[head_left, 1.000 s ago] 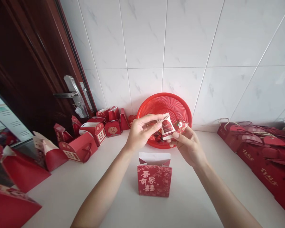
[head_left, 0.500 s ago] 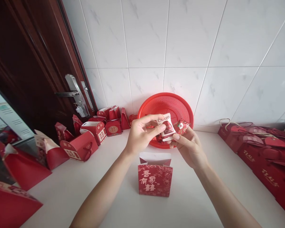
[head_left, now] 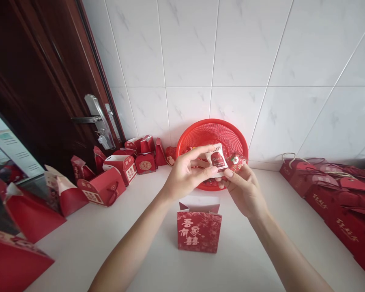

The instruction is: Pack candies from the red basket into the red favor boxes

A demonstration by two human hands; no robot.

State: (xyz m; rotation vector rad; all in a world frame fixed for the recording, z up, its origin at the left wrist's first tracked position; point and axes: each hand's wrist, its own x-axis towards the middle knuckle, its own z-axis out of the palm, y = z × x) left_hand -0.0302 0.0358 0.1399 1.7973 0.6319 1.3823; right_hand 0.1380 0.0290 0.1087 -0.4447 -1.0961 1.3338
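Between thumb and fingers, my left hand (head_left: 187,172) pinches a white and dark red wrapped candy (head_left: 217,159) with "CANDY" printed on it. Close beside it, my right hand (head_left: 245,184) is closed on a red floral wrapped candy (head_left: 236,161); its thumb tip reaches the lower edge of the white candy. Both hands are raised in front of a red plastic basket (head_left: 213,123), which holds several red wrapped pieces partly hidden behind them. Below the hands a red paper gift box (head_left: 199,231) with pale characters stands upright on the white tabletop, its top open.
Several small red gift boxes (head_left: 105,186) line the left side, back to the tiled wall (head_left: 237,48). Along the right edge stand red gift bags (head_left: 331,207) with cord handles. A dark wooden door (head_left: 48,61) with a metal handle is at the left.
The white candy has tilted and shifted slightly right in my left hand, showing more of its front label. My right hand still holds the red candy, almost in the same place.
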